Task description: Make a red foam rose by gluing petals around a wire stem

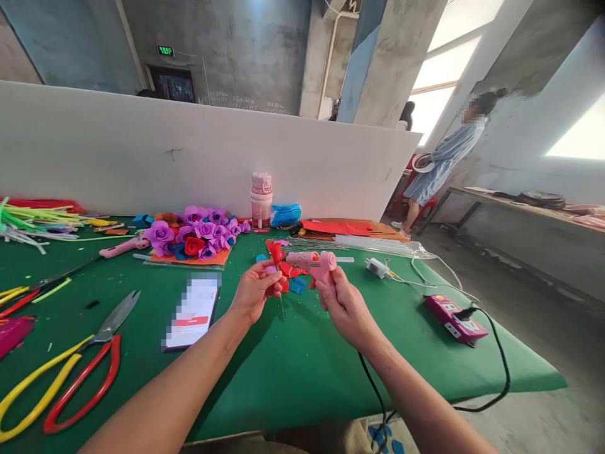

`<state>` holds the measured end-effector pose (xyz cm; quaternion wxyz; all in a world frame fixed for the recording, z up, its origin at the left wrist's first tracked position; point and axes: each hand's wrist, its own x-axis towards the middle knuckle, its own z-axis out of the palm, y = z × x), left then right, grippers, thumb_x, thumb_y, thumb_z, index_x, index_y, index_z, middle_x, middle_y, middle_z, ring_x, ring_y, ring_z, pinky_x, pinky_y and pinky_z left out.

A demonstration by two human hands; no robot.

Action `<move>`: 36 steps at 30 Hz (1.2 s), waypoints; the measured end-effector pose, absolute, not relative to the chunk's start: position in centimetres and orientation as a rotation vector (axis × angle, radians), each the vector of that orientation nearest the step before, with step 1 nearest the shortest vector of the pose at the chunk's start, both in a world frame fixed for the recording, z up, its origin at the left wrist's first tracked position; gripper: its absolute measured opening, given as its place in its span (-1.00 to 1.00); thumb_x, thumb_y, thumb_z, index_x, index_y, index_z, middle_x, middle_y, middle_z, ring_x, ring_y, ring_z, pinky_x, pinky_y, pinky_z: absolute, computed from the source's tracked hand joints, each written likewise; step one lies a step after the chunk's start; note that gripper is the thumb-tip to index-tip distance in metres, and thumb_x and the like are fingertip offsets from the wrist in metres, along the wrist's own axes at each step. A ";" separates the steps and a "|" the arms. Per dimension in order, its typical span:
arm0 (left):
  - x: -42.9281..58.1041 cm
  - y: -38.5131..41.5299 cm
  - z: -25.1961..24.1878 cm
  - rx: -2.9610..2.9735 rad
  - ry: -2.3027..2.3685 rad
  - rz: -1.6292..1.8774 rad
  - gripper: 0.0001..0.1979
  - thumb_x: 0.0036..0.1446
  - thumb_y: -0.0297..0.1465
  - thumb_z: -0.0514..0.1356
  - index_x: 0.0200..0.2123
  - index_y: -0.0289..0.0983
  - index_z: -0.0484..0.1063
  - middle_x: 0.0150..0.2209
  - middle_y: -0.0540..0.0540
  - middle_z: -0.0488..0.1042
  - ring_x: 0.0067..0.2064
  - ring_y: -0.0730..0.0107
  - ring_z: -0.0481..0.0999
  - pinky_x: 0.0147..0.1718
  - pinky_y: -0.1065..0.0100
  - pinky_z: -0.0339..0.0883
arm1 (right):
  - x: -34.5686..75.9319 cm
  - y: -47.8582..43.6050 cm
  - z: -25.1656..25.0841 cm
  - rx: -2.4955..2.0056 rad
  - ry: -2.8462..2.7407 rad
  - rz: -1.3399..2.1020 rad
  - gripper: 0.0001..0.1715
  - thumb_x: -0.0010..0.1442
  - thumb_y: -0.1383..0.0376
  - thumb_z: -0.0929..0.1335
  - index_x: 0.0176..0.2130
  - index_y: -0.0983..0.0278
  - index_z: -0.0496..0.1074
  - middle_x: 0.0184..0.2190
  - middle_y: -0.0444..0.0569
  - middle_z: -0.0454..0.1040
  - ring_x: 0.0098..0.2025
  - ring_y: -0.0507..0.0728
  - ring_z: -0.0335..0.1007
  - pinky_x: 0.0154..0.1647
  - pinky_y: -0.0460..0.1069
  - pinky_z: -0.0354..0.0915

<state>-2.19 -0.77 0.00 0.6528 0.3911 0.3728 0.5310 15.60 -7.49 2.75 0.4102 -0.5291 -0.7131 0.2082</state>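
My left hand pinches a small red paper flower, with a thin wire stem pointing down below the fingers. My right hand is wrapped round the handle of a pink hot glue gun. Its nozzle points left, close to the red flower; whether it touches I cannot tell. A clear glue stick juts from the gun's back. Beneath and behind the hands lie loose red and blue paper petals.
Purple, red and blue paper flowers lie behind a phone. Large scissors rest at the left. A pink bottle stands before the white partition. A power strip with a black cord and a white charger are at the right.
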 end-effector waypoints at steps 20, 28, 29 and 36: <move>-2.2 -0.8 0.0 0.901 0.832 1.199 -0.59 -0.17 -0.40 0.39 -0.19 -0.31 0.42 -0.53 0.01 0.50 -0.60 0.56 0.37 -0.62 0.49 0.23 | 15.5 -7.7 3.3 -1.355 -1.827 0.482 -0.80 0.30 0.18 0.13 -0.13 0.22 0.17 -0.37 -0.03 0.44 -0.51 0.09 0.28 -0.49 -0.04 0.18; -2.2 -0.8 0.0 0.904 0.833 1.198 -0.59 -0.17 -0.40 0.38 -0.18 -0.31 0.42 -0.53 0.00 0.51 -0.59 0.57 0.38 -0.60 0.50 0.24 | 15.5 -7.6 3.3 -1.368 -1.824 0.506 -0.81 0.31 0.16 0.12 -0.17 0.21 0.15 -0.39 -0.06 0.41 -0.51 0.08 0.26 -0.49 -0.05 0.16; -2.2 -0.8 0.0 0.901 0.834 1.198 -0.59 -0.17 -0.40 0.38 -0.18 -0.31 0.42 -0.53 0.00 0.51 -0.59 0.57 0.38 -0.60 0.50 0.24 | 15.5 -7.6 3.3 -1.366 -1.827 0.503 -0.81 0.31 0.16 0.12 -0.17 0.21 0.15 -0.40 -0.06 0.40 -0.51 0.08 0.26 -0.49 -0.05 0.16; -2.2 -0.8 0.0 0.903 0.831 1.199 -0.57 -0.19 -0.38 0.40 -0.19 -0.31 0.43 -0.53 -0.01 0.51 -0.59 0.55 0.38 -0.60 0.49 0.23 | 15.6 -7.5 3.3 -1.396 -1.836 0.458 -0.82 0.30 0.16 0.13 -0.20 0.21 0.15 -0.39 -0.04 0.43 -0.51 0.09 0.27 -0.49 -0.05 0.16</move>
